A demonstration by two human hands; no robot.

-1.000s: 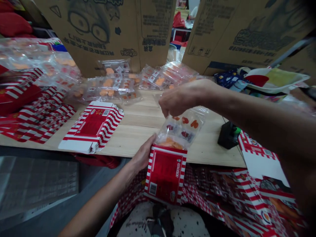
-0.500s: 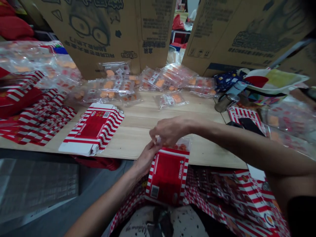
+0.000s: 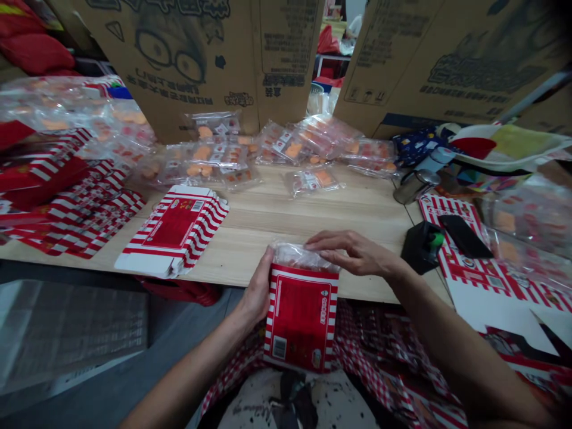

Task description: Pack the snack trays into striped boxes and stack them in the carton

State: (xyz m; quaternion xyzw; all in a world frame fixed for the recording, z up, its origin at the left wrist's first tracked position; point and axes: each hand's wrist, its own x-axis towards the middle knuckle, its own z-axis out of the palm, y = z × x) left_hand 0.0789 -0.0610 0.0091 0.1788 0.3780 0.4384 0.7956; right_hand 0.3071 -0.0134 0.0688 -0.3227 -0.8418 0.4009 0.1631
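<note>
A red box with white-striped edges (image 3: 300, 319) stands upright over my lap at the table's front edge. My left hand (image 3: 260, 285) grips its upper left side. From the open top of the box sticks a clear plastic packet (image 3: 292, 255), most of it hidden inside. My right hand (image 3: 351, 251) lies over the packet's right end with its fingers stretched out, touching the plastic. To the left on the table lies a stack of flattened striped boxes (image 3: 172, 229).
Clear packets with orange pieces (image 3: 210, 155) line the back before tall cardboard cartons (image 3: 201, 65). More striped boxes (image 3: 84, 202) pile up at left. At right are a black tape dispenser (image 3: 422, 247), a dark phone-like slab (image 3: 465, 236) and a metal bottle (image 3: 415, 186).
My right hand has moved from the box's upper left corner to its right side, and its fingers have straightened. My left hand now holds the box's left side. The packet's top shows more.
</note>
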